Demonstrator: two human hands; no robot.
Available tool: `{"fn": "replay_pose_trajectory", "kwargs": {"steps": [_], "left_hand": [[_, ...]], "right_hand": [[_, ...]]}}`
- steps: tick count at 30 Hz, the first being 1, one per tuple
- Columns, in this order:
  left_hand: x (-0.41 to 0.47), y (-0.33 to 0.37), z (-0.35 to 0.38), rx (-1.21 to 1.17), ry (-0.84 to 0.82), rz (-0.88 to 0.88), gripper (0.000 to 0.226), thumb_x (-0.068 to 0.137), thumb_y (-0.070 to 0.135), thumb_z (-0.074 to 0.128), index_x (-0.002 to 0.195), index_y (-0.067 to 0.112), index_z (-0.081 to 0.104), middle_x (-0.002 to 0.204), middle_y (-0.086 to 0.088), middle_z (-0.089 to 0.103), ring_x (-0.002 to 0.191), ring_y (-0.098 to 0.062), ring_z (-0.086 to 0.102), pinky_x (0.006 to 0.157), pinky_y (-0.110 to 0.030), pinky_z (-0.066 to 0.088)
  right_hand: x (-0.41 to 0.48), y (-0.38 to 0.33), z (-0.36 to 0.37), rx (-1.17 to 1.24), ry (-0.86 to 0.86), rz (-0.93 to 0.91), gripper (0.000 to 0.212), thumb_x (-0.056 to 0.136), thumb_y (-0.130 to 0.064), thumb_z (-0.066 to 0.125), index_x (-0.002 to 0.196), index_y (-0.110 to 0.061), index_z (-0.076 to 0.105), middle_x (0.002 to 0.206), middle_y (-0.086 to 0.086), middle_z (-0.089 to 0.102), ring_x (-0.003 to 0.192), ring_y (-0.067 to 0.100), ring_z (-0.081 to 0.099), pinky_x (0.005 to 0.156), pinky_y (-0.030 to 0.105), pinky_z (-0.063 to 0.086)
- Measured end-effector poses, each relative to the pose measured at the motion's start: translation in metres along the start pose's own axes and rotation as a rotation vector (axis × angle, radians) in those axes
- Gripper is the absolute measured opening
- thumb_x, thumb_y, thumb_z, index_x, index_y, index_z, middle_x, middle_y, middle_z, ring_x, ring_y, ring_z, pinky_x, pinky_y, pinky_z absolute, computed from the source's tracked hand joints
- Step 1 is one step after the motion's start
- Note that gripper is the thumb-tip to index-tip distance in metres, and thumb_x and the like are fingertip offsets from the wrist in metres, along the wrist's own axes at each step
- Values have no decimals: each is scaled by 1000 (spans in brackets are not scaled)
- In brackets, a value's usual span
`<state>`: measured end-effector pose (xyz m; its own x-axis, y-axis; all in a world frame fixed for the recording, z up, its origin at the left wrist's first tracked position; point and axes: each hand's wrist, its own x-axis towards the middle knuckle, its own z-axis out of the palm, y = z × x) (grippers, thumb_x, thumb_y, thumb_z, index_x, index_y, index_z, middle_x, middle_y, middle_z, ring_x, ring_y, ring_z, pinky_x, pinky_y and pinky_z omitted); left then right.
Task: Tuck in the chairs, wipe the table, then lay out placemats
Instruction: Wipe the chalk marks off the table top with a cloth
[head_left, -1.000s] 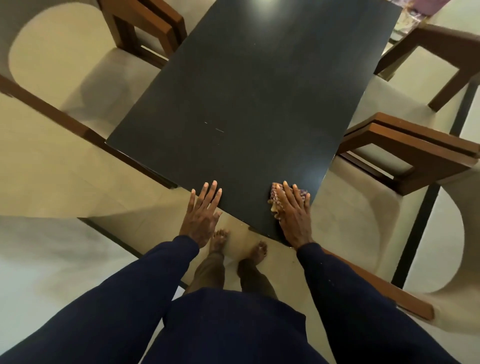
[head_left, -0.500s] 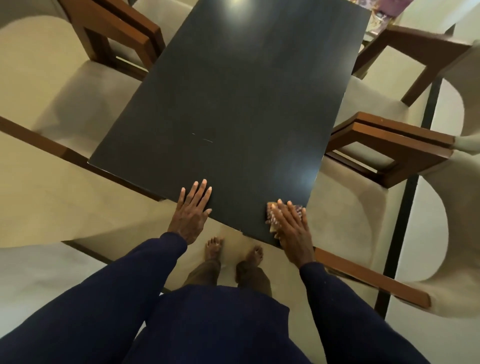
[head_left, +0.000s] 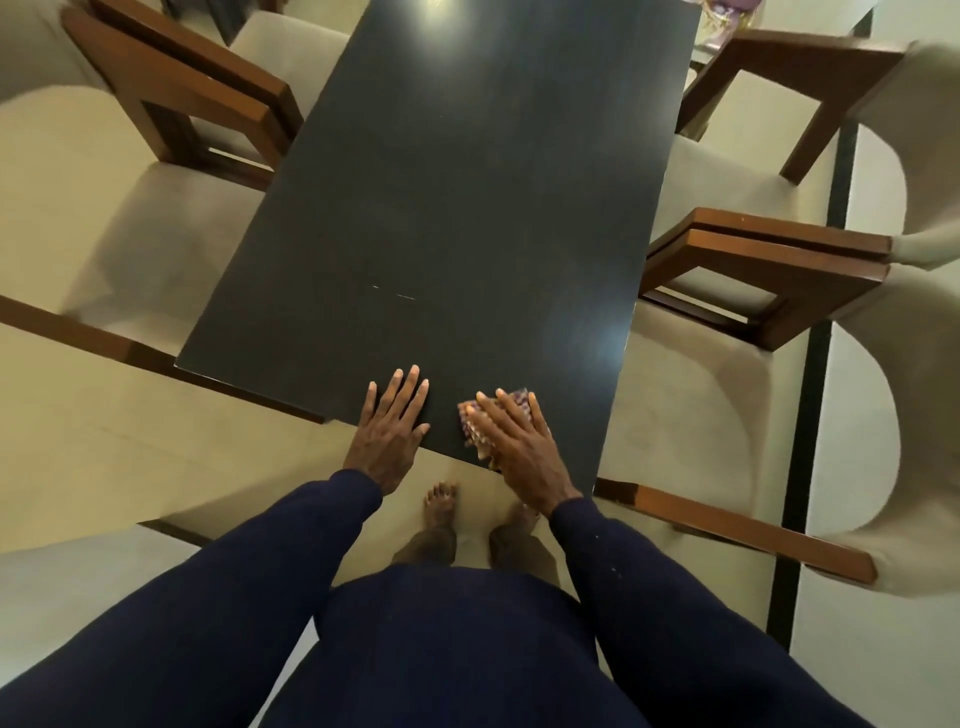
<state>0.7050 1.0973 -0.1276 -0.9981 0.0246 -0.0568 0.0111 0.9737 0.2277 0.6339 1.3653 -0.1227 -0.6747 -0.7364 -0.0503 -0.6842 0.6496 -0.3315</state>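
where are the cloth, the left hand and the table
cloth (head_left: 470, 431) head view, exposed patterned edge
left hand (head_left: 389, 434) head view, back of the hand
table (head_left: 467, 182) head view, bare dark top

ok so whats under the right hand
A patterned cloth, pressed flat on the table near its front edge by the right hand. Only its left side and a far corner show; the hand covers the rest.
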Motion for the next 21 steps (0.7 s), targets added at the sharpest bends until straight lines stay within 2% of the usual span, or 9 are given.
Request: {"fn": "replay_pose_trajectory", "kwargs": {"steps": [3, 5, 10, 13, 15, 18, 21], "left_hand": [[-4, -3, -3, 11, 4, -4, 74, 106, 29, 60, 167, 11, 24, 176, -13, 14, 163, -33, 14, 130, -59, 18], [-6, -1, -4, 4, 8, -7, 74, 106, 30, 60, 167, 11, 23, 177, -13, 13, 163, -33, 14, 130, -59, 17], [-9, 7, -2, 3, 14, 13, 71, 107, 32, 54, 167, 11, 22, 177, -12, 11, 164, -32, 12, 130, -58, 15], [-14, 7, 0, 2, 23, 18, 69, 108, 31, 53, 167, 11, 23, 177, -12, 11, 164, -32, 12, 130, -58, 18], [-19, 6, 2, 3, 32, 38, 64, 111, 32, 45, 167, 11, 22, 177, -11, 11, 164, -31, 12, 130, -59, 19], [-22, 5, 3, 4, 22, 41, 64, 110, 38, 31, 167, 11, 23, 178, -10, 9, 164, -30, 11, 130, -59, 19], [-22, 1, 2, 7, 21, 39, 64, 109, 39, 29, 167, 11, 23, 177, -11, 11, 164, -31, 12, 129, -59, 21]], "right_hand": [[-27, 8, -1, 13, -32, -1, 102, 91, -16, 81, 171, -31, 18, 179, 0, 12, 166, 27, 4, 131, 65, 10], [-38, 20, -7, 15, -33, 37, 106, 90, -14, 82, 171, -31, 16, 179, 0, 12, 166, 28, 3, 131, 65, 8], [-21, 35, -23, 27, 29, 149, 108, 85, -8, 87, 169, -26, 22, 177, 5, 20, 164, 34, 13, 129, 65, 10], [-5, 22, -18, 12, -8, 67, 109, 86, -15, 87, 170, -29, 19, 178, 3, 15, 165, 31, 7, 130, 63, 4], [-8, 9, -10, -6, -43, -36, 103, 92, -17, 80, 171, -32, 16, 179, 1, 13, 166, 29, 5, 131, 63, 3], [-32, 3, -3, -12, -98, -110, 99, 95, -14, 73, 171, -35, 13, 179, -1, 12, 166, 28, 5, 132, 64, 7], [-64, 13, -7, -19, -141, -106, 93, 97, -14, 68, 171, -35, 15, 179, -3, 12, 166, 26, 7, 130, 67, 15]]}}
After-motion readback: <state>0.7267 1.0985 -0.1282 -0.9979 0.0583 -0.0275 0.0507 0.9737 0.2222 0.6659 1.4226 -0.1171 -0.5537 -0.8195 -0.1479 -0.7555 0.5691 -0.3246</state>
